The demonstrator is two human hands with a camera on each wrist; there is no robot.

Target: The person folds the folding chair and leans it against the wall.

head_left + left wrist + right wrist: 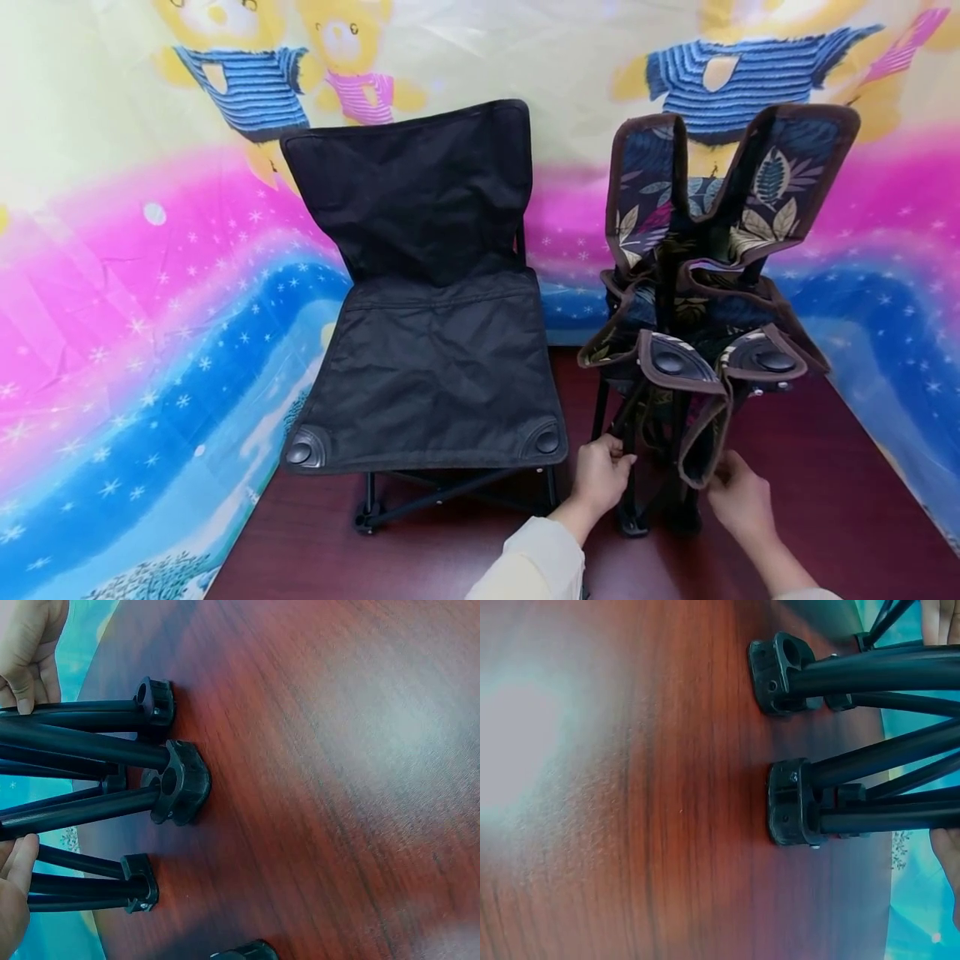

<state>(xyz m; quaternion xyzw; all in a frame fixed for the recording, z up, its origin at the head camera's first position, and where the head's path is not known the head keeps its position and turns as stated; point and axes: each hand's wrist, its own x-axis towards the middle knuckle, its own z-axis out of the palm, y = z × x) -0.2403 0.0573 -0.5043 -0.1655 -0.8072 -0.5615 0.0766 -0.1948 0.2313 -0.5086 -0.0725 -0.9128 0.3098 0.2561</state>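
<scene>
Hands (602,477) (741,500) on patterned chair (690,312), table edge (879,475) well apart

Chair (442,358) left, half-folded chair (682,312) right, on table (840,483).

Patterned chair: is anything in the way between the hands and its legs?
Nothing visible: the left hand and right hand both touch the legs of the patterned chair. Its seat cloth hangs between the hands, blocking neither; the black chair stands off to the left.
</scene>
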